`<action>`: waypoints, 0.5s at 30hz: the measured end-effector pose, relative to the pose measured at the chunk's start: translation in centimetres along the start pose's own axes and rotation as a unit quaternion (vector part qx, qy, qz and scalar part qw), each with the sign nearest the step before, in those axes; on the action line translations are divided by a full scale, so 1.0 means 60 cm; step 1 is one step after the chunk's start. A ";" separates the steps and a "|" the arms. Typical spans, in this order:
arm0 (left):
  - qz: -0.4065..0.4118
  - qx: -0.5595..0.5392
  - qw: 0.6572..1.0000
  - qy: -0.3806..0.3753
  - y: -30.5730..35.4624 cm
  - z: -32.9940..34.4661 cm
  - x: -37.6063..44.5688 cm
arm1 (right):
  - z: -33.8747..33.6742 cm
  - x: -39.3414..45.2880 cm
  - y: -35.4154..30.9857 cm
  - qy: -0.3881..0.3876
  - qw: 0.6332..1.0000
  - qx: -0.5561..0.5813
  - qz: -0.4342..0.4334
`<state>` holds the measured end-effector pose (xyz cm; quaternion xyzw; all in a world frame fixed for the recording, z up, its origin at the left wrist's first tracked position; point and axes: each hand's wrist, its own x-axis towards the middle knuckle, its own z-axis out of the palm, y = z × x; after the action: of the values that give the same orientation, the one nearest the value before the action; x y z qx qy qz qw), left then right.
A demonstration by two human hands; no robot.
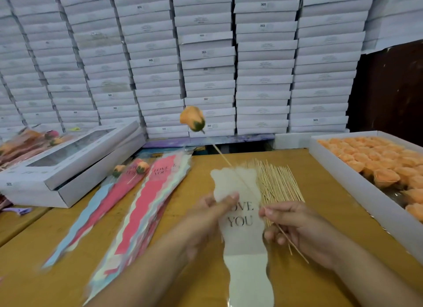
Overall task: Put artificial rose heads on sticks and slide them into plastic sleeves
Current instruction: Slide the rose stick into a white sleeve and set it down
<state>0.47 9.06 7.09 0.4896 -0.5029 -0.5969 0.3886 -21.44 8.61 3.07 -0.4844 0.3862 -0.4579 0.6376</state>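
Rose on stick: the orange rose head (192,118) sits on top of a thin stick (251,193), up in the air well beyond the hands, in front of the stacked white boxes (263,55).
Long axis: the stick slants from the rose at upper left down to the lower right, crossing the white sleeve (245,226) printed LOVE YOU.
Right hand (295,229): fingers pinch the stick low down, at the sleeve's right edge.
Left hand (210,213): thumb and fingers grip the sleeve's left side, holding it above the worktop (320,281).
Deciding relation: the bare stick end is nearer the person, the rose farthest; whether the stick is already inside the sleeve, I cannot tell.
Nearby: loose sticks (279,183) beside the sleeve, a tray of rose heads (375,165) to the right, spare sleeves (142,203) to the left.
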 end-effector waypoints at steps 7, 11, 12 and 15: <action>0.027 -0.004 1.000 0.010 -0.010 0.030 0.035 | -0.004 0.006 0.007 0.041 0.998 0.038 -0.017; -0.006 -0.014 0.999 -0.029 -0.041 0.043 0.040 | -0.014 0.009 0.001 0.083 0.994 0.058 -0.039; -0.008 -0.018 0.999 -0.028 -0.045 0.044 0.042 | -0.014 0.010 0.001 0.083 0.994 0.055 -0.038; -0.015 -0.039 0.999 -0.033 -0.051 0.038 0.050 | -0.010 0.008 0.005 0.078 0.996 0.042 -0.024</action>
<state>-2.33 7.27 3.54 0.4619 -0.4843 -0.6378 0.3812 -21.78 8.01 2.63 -0.4291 0.4038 -0.5254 0.6138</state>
